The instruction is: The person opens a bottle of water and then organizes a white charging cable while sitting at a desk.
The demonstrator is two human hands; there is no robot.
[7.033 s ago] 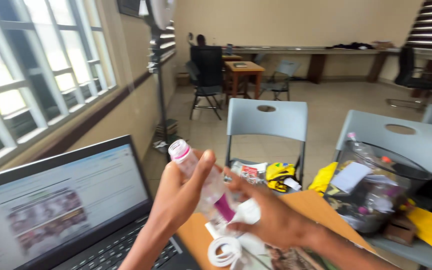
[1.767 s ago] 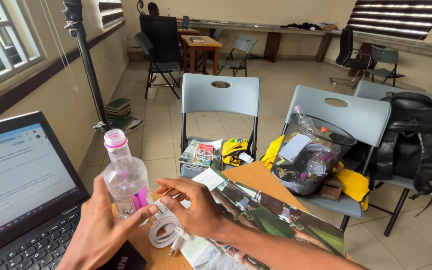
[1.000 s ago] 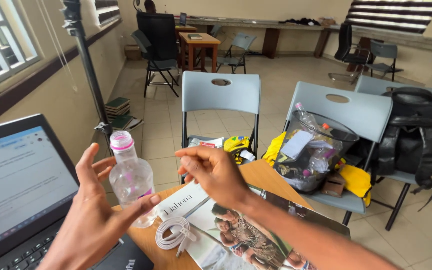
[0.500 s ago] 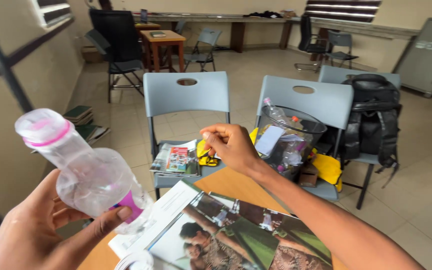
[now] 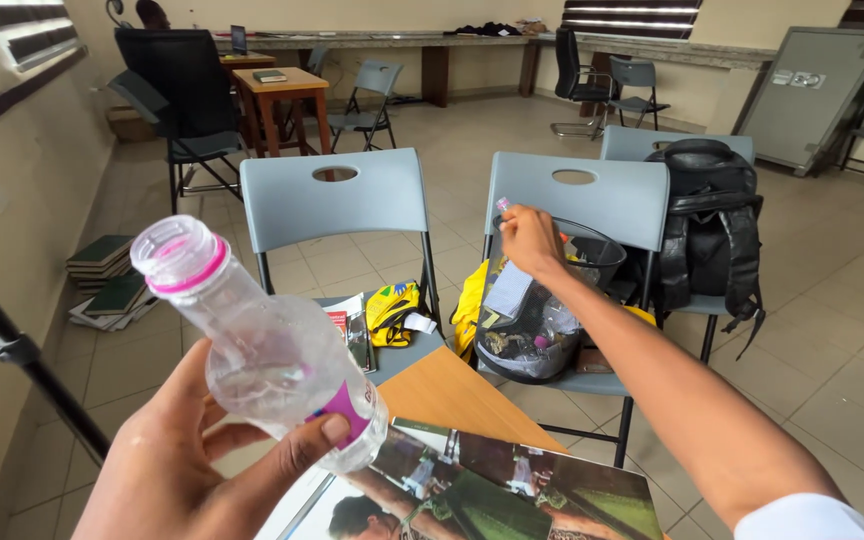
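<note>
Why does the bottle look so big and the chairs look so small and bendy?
Head view: the clear bottle in the left hand is very close to the wide lens, so it looks huge; the grey chairs sit further off and look small, and straight lines curve near the edges. Daylight is soft, with no harsh glare; the right hand over the bin is sharp.

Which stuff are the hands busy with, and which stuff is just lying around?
In use:
- left hand gripping the clear plastic bottle with a pink neck ring
- right hand reaching over the dark mesh bin full of rubbish

Lying about:
- open picture magazine on the wooden table
- black backpack
- grey folding chair
- stacked books
</note>
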